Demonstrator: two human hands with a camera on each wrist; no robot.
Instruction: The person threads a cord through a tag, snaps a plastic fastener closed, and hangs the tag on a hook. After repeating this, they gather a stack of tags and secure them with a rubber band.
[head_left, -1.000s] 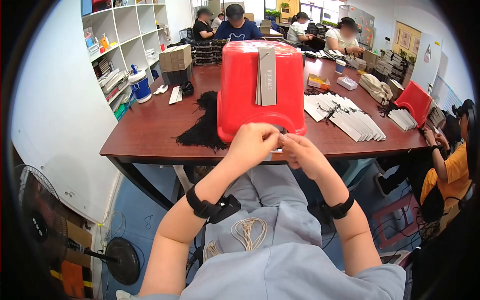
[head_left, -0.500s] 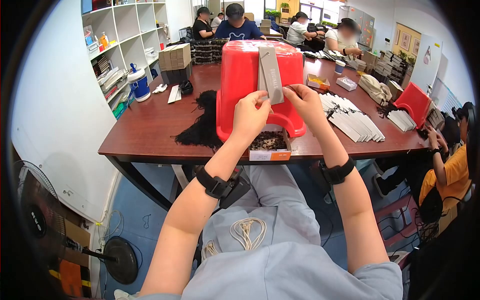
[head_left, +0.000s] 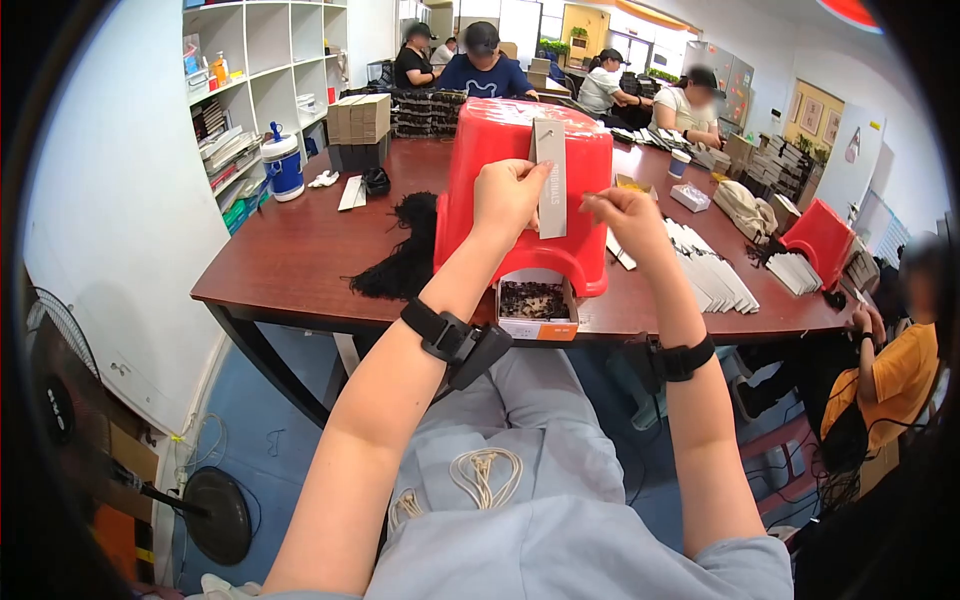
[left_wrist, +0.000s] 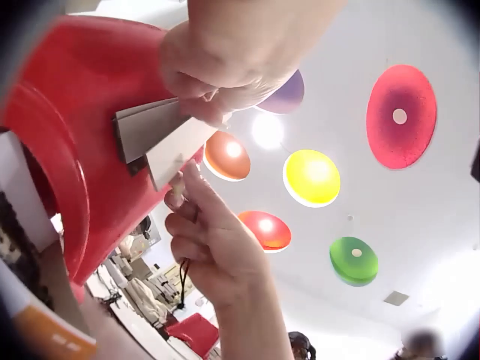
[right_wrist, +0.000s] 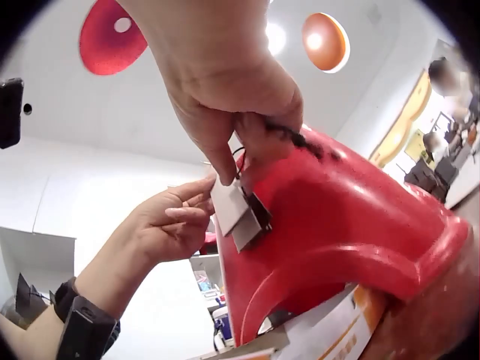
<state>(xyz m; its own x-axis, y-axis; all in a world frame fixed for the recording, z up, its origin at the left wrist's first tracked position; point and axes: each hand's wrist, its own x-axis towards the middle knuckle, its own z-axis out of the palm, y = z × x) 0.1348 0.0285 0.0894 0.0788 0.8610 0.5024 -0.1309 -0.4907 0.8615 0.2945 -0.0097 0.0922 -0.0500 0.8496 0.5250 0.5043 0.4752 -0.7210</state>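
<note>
My left hand [head_left: 505,205] pinches the left edge of a grey hang tag [head_left: 553,200] printed ORIGINALS. That tag stands before the upright side of a red plastic stool [head_left: 490,135]. More grey tags [left_wrist: 139,135] sit behind it against the stool, as the left wrist view shows. Just right of the tag is my right hand [head_left: 635,222], thumb and fingers pinching a thin black cord [right_wrist: 304,142]. In the right wrist view the cord trails out past the fingers, and the fingertips are close to the tag's upper end. Fingers hide part of the cord.
A carton [head_left: 540,328] holding small black bits sits under the stool's arch. Black cords [head_left: 395,255] lie in a heap to the left. Fanned white tags [head_left: 705,275] lie to the right on the table [head_left: 290,255]. Other people sit around the table.
Both hands have risen from the table's front edge to the tag on the stool. The left hand now pinches the tag's edge higher up; the right hand has drawn away to the right.
</note>
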